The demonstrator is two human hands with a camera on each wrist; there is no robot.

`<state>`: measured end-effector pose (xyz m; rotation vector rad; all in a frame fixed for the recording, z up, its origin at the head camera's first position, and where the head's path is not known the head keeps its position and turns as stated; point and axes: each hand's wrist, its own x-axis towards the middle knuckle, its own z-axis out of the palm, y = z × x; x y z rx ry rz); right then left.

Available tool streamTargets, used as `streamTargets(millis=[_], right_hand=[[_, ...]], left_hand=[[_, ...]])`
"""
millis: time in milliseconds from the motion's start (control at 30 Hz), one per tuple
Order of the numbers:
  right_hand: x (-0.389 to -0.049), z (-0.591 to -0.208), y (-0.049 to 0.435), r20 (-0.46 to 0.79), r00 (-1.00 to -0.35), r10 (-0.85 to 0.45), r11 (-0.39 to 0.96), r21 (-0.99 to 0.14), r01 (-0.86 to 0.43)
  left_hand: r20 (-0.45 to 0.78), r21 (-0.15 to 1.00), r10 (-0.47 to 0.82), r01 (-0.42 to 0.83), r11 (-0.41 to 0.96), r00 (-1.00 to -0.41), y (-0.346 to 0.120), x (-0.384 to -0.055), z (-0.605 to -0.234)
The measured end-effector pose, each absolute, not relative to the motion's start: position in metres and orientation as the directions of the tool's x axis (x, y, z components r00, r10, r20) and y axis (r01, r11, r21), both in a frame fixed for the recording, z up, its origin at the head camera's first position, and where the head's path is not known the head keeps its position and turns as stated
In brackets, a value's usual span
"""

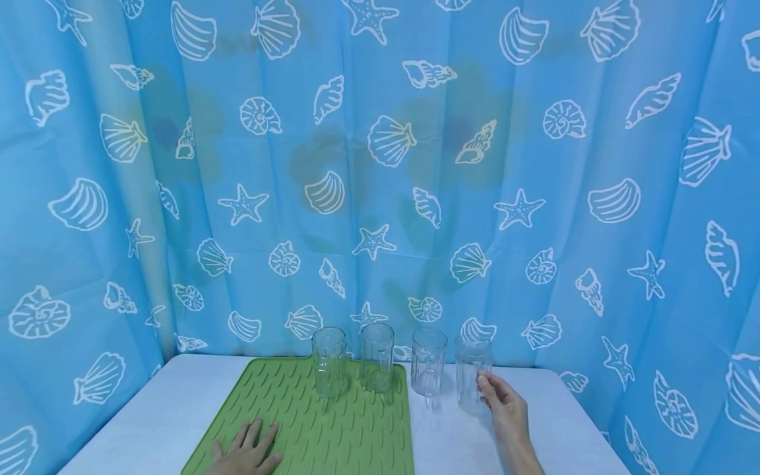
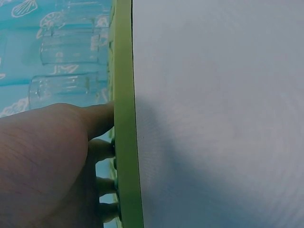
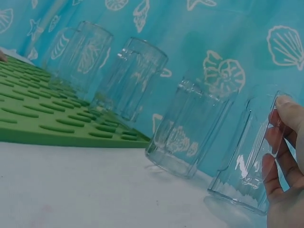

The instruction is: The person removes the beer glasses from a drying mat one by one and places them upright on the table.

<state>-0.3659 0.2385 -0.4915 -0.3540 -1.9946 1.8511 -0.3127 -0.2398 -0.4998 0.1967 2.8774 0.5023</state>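
Note:
My right hand (image 1: 505, 409) holds the rightmost clear glass mug (image 3: 237, 166) by its side, thumb high and fingers curled at the handle. Whether its base touches the white table I cannot tell. Just left of it, a second glass mug (image 1: 429, 363) stands upright on the table. Two more, a left mug (image 1: 329, 363) and a right mug (image 1: 377, 359), stand on the back part of a green ridged mat (image 1: 309, 429). My left hand (image 1: 246, 452) rests with spread fingers on the mat's front part; the left wrist view shows its fingertips touching the mat.
The white table (image 1: 148, 409) extends on both sides of the mat. Behind it and at the sides hangs a blue curtain (image 1: 356, 198) with white shell and starfish prints. The mugs stand near the table's back edge, close together in a row.

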Motion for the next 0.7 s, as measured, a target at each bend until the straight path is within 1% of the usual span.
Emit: streamTargets(millis=[433, 567, 700], right_hand=[[-0.367, -0.497, 0.236, 0.106, -0.908, 0.405, 0.108, -0.992, -0.067], [-0.368, -0.503, 0.238, 0.070, -0.925, 0.372, 0.115, -0.993, -0.029], [-0.371, -0.506, 0.242, 0.031, -0.941, 0.338, 0.090, -0.996, -0.001]], left_hand=[[-0.173, 0.354, 0.174, 0.104, 0.930, -0.969, -0.242, -0.316, -0.502], [-0.176, 0.361, 0.172, 0.100, 0.927, -0.969, -0.240, -0.312, -0.499], [-0.179, 0.360, 0.171, 0.097, 0.928, -0.969, -0.240, -0.312, -0.497]])
